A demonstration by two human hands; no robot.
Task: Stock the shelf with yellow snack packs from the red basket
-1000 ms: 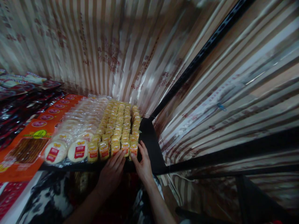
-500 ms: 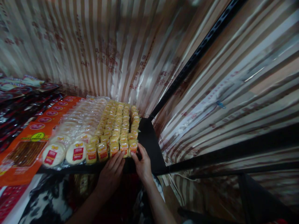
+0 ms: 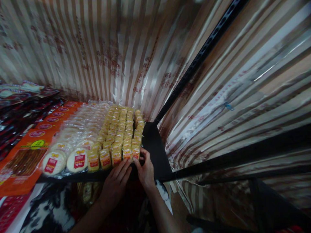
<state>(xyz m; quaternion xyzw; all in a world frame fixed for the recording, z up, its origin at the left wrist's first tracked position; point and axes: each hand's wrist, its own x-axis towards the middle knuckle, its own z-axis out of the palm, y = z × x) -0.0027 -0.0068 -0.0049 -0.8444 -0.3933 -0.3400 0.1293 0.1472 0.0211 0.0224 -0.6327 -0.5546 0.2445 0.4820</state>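
Observation:
Rows of small yellow snack packets stand tightly packed on a black shelf. My left hand lies flat with fingers stretched out, its tips touching the front packets. To its right, my right hand curls its fingers round the rightmost front packet at the end of the rows, the thumb against its front.
Left of the yellow rows lie clear bags of round white cakes, then flat orange packets and dark red packets. Striped shiny sheeting covers the back and right side. A black upright rises at the shelf corner.
My right hand's fingers have closed in from flat to curled on the end packet. The left hand has stayed at the front row. The view has drifted slightly.

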